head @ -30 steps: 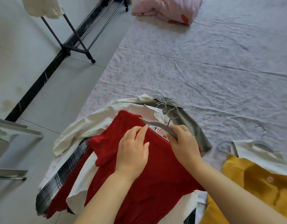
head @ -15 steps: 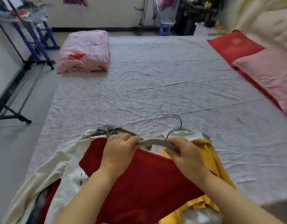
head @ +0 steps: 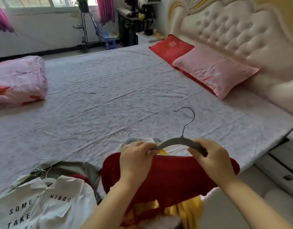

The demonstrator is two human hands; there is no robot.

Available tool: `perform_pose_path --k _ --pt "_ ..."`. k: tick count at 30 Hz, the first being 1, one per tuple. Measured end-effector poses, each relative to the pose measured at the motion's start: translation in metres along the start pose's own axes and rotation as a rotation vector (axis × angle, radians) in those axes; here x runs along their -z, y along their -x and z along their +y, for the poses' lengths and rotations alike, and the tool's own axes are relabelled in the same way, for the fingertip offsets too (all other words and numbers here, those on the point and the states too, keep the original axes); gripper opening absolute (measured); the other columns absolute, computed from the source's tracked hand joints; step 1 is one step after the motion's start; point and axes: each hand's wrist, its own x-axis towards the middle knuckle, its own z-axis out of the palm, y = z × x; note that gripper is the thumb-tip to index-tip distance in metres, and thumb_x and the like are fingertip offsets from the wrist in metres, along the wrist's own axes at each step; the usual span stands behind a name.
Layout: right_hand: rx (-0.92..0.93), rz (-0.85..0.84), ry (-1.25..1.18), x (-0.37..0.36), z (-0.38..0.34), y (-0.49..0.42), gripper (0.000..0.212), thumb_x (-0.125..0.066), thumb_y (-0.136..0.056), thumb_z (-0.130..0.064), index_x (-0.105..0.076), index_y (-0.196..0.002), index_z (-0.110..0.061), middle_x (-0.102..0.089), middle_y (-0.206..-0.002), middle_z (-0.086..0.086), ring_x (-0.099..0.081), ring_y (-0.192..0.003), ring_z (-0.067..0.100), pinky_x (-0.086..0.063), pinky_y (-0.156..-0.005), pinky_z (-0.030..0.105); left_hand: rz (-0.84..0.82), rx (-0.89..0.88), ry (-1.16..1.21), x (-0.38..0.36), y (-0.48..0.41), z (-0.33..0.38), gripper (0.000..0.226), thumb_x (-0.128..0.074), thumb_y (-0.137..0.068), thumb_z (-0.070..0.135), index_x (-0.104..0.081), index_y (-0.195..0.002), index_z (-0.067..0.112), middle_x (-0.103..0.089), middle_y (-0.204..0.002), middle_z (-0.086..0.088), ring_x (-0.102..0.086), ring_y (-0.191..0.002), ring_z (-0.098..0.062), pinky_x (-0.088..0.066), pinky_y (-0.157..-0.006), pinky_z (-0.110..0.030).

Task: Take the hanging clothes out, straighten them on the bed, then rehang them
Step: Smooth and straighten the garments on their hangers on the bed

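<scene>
Down and left of the grey hanger, a white lettered shirt tops a heap of clothes on the bed. Our left hand closes its grip round the hanger's left end, fingers curled tight. The red garment drapes from the hanger's bar, directly below and between both grips. A yellow garment lies lower, under the red one. Our right hand wraps the hanger's right end. Beyond the hanger, up and right, lies a pink pillow.
</scene>
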Motion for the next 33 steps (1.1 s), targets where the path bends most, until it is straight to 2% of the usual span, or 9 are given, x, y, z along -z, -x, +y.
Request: perform_pose_path --k 3,7,13,17,20,24,27,30,33 --pt "-0.026 -0.022 0.013 0.032 0.066 -0.024 0.022 -0.076 -0.076 -0.020 -0.070 -0.096 -0.022 -0.065 -0.081 -0.009 -0.057 -0.075 0.004 -0.035 -0.074 0.000 -0.019 0.037 0.042 -0.064 -0.023 0.039 0.010 -0.073 -0.077 0.026 -0.075 -0.087 0.026 -0.071 -0.084 0.007 -0.063 -0.082 -0.016 -0.044 -0.074 -0.032" --pt "-0.056 -0.078 0.013 0.084 0.155 -0.066 0.024 -0.076 -0.074 -0.018 -0.070 -0.095 -0.029 -0.060 -0.075 -0.019 -0.055 -0.081 -0.003 -0.036 -0.072 0.000 -0.055 0.126 0.105 -0.149 -0.052 0.100 0.011 -0.072 -0.078 0.028 -0.075 -0.089 0.027 -0.071 -0.084 0.007 -0.063 -0.080 -0.014 -0.047 -0.077 -0.037" --pt "-0.109 -0.215 0.055 0.137 0.239 -0.118 0.022 -0.072 -0.077 -0.027 -0.064 -0.084 -0.046 -0.060 -0.068 -0.012 -0.054 -0.076 0.003 -0.039 -0.063 0.011 -0.137 0.167 0.101 -0.230 -0.090 0.158 0.016 -0.065 -0.084 0.032 -0.072 -0.098 0.028 -0.070 -0.090 0.008 -0.061 -0.088 -0.013 -0.044 -0.078 -0.030" --pt "-0.072 -0.267 0.068 0.127 0.275 -0.171 0.010 -0.071 -0.078 -0.026 -0.068 -0.084 -0.033 -0.058 -0.068 -0.011 -0.053 -0.074 0.003 -0.036 -0.064 0.012 -0.186 0.254 0.096 -0.266 -0.124 0.157 0.021 -0.059 -0.089 0.034 -0.069 -0.105 0.027 -0.067 -0.102 0.010 -0.058 -0.097 -0.009 -0.040 -0.079 -0.022" --pt "-0.054 -0.343 0.050 0.099 0.293 -0.205 0.006 -0.069 -0.081 -0.027 -0.067 -0.080 -0.032 -0.057 -0.066 -0.011 -0.051 -0.070 0.004 -0.036 -0.063 0.024 -0.193 0.340 0.086 -0.284 -0.144 0.139 0.020 -0.058 -0.089 0.033 -0.068 -0.104 0.026 -0.066 -0.102 0.010 -0.057 -0.097 -0.009 -0.042 -0.079 -0.023" --pt "-0.024 -0.455 0.067 0.048 0.311 -0.243 0.014 -0.065 -0.083 -0.029 -0.062 -0.070 -0.025 -0.051 -0.060 -0.007 -0.048 -0.062 0.008 -0.034 -0.056 0.028 -0.204 0.424 0.041 -0.303 -0.170 0.103 0.019 -0.056 -0.090 0.029 -0.068 -0.103 0.023 -0.067 -0.101 0.006 -0.058 -0.098 -0.015 -0.043 -0.083 -0.030" --pt "-0.046 -0.472 0.075 0.003 0.320 -0.280 0.012 -0.062 -0.086 -0.032 -0.069 -0.094 -0.027 -0.065 -0.087 -0.002 -0.059 -0.087 0.020 -0.043 -0.072 0.032 -0.190 0.457 -0.045 -0.314 -0.198 0.072 0.027 -0.054 -0.092 0.026 -0.062 -0.117 0.022 -0.063 -0.116 0.000 -0.053 -0.110 -0.019 -0.040 -0.094 -0.033" --pt "-0.053 -0.541 0.137 -0.043 0.323 -0.310 0.047 -0.060 -0.088 -0.034 -0.049 -0.133 -0.025 -0.050 -0.133 0.003 -0.045 -0.124 0.022 -0.037 -0.104 0.040 -0.159 0.496 -0.066 -0.321 -0.218 0.043 0.042 -0.055 -0.091 0.024 -0.050 -0.132 0.018 -0.051 -0.133 -0.001 -0.042 -0.125 -0.020 -0.035 -0.104 -0.037" --pt "-0.045 -0.625 0.150 -0.080 0.323 -0.304 0.048 -0.061 -0.087 -0.026 -0.049 -0.133 -0.020 -0.050 -0.133 0.007 -0.044 -0.125 0.023 -0.035 -0.105 0.040 -0.170 0.527 -0.070 -0.326 -0.210 0.022 0.040 -0.056 -0.090 0.020 -0.052 -0.130 0.014 -0.050 -0.134 -0.004 -0.041 -0.126 -0.020 -0.034 -0.105 -0.036"
